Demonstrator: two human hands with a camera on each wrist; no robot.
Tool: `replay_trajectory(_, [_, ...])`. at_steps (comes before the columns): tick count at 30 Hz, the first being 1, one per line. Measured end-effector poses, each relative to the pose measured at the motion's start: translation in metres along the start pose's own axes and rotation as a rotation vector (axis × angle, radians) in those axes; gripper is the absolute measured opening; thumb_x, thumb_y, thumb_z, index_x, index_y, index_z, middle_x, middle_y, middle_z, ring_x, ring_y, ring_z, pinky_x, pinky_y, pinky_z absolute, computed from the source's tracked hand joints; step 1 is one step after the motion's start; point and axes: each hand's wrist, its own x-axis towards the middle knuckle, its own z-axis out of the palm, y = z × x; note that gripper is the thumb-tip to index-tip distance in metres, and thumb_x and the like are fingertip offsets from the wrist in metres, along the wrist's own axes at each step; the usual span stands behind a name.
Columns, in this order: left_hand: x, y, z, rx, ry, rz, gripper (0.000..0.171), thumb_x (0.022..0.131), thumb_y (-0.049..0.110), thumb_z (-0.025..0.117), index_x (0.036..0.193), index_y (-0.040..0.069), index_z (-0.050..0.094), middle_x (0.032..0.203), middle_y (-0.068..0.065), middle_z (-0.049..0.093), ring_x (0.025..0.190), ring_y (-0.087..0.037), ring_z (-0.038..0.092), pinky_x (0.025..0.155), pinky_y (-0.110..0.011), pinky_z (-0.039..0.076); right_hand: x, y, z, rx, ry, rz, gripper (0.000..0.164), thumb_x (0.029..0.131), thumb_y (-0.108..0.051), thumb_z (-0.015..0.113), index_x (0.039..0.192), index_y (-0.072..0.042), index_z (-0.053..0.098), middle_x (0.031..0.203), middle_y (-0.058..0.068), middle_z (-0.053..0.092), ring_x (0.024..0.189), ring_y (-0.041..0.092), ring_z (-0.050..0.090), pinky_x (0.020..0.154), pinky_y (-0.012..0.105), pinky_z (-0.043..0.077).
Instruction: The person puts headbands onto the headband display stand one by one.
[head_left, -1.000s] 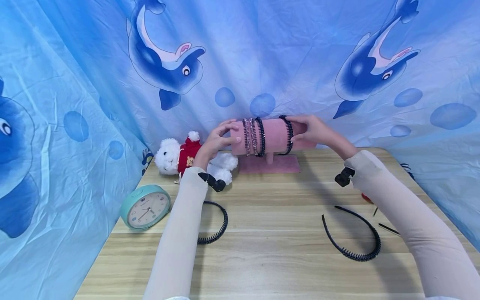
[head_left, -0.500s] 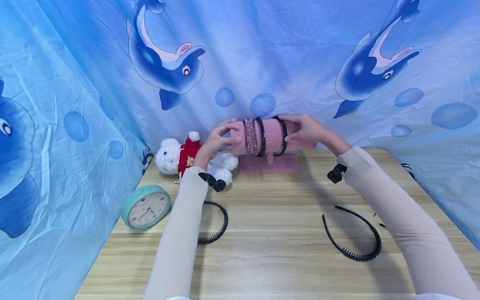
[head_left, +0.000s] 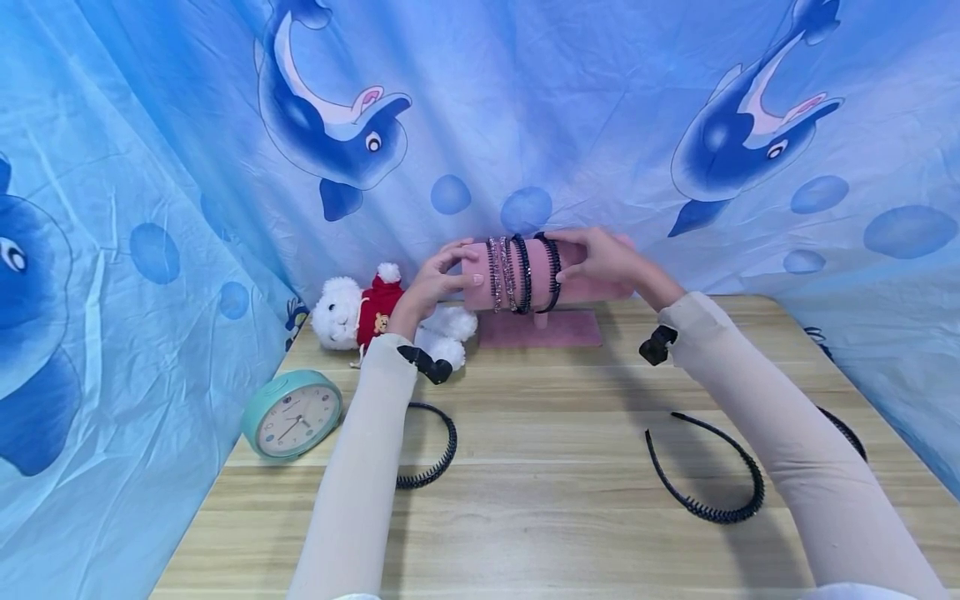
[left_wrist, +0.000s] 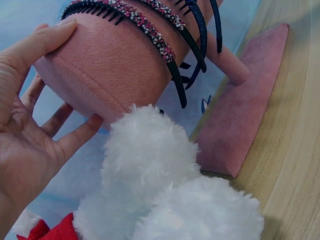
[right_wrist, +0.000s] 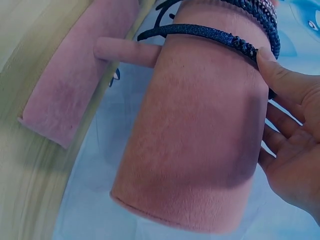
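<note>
Lying nearest on the wooden table [head_left: 540,467] are two loose black headbands: one [head_left: 453,437] partly behind the left sleeve [head_left: 352,475], one [head_left: 723,514] just beside the right sleeve [head_left: 795,450]. Past that sleeve a third headband [head_left: 847,429] shows partly. Farther, at left, stands a mint alarm clock [head_left: 298,421]; behind it lies a white plush toy [head_left: 378,312] in red hoodie. Near the back is a pink headband stand [head_left: 577,332]. The left hand [head_left: 431,287] holds the left end of its roll [head_left: 538,271], thumb in front, fingers spread behind. The right hand [head_left: 592,257] holds the sliding headband [right_wrist: 215,35] around the roll, thumb and index finger bent but well apart. This headband has just moved leftward; it is now near, not touching, the neighbouring black headband [head_left: 524,275], beyond which sit two glittery pink headbands [head_left: 502,275]. In my judgement, the row becomes closer, and the left hand serves for steadying. Behind hangs a dolphin curtain [head_left: 600,167].
</note>
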Motion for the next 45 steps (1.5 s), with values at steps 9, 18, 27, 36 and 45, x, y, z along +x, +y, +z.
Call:
replay_trajectory(9, [-0.001,0.000,0.000,-0.005,0.011,-0.003,0.031,0.084,0.002,0.077,0.104,0.025,0.070,0.158,0.010,0.042,0.150,-0.023,0.035,0.117,-0.047,0.045,-0.001,-0.002,0.012,0.040,0.047,-0.003,0.078,0.084,-0.005,0.081,0.153,-0.012,0.045,0.159,0.014,0.044,0.150,0.034,0.033,0.128,0.051,0.025])
replay_trajectory(18, [-0.001,0.000,-0.001,0.002,0.001,0.005,0.031,0.084,0.003,0.077,0.107,0.022,0.071,0.160,0.008,0.040,0.151,-0.024,0.034,0.119,-0.047,0.042,-0.003,-0.003,0.025,-0.074,0.121,-0.064,0.081,0.080,-0.011,0.086,0.152,-0.010,0.046,0.155,0.018,0.048,0.146,0.039,0.042,0.126,0.053,0.030])
replay_trajectory(27, [-0.001,0.001,0.000,-0.003,0.004,0.000,0.030,0.084,0.003,0.077,0.107,0.022,0.070,0.159,0.009,0.040,0.151,-0.023,0.034,0.116,-0.047,0.046,-0.004,-0.003,0.035,-0.068,0.178,-0.113,0.084,0.076,-0.003,0.087,0.150,-0.005,0.047,0.156,0.019,0.047,0.145,0.039,0.043,0.126,0.052,0.030])
replay_trajectory(36, [-0.002,0.004,0.000,0.003,0.009,-0.010,0.031,0.084,0.004,0.077,0.106,0.023,0.070,0.158,0.011,0.041,0.150,-0.023,0.034,0.116,-0.048,0.046,-0.008,-0.002,0.040,-0.078,0.212,-0.160,0.085,0.073,-0.001,0.088,0.149,-0.004,0.048,0.154,0.019,0.048,0.145,0.040,0.043,0.126,0.053,0.030])
replay_trajectory(45, [-0.001,0.003,-0.001,0.027,-0.001,-0.014,0.032,0.085,0.006,0.078,0.112,0.020,0.069,0.159,0.012,0.040,0.151,-0.023,0.033,0.119,-0.047,0.042,-0.009,-0.001,0.042,-0.076,0.215,-0.144,0.087,0.073,0.000,0.087,0.150,-0.006,0.047,0.156,0.018,0.046,0.147,0.040,0.040,0.126,0.054,0.029])
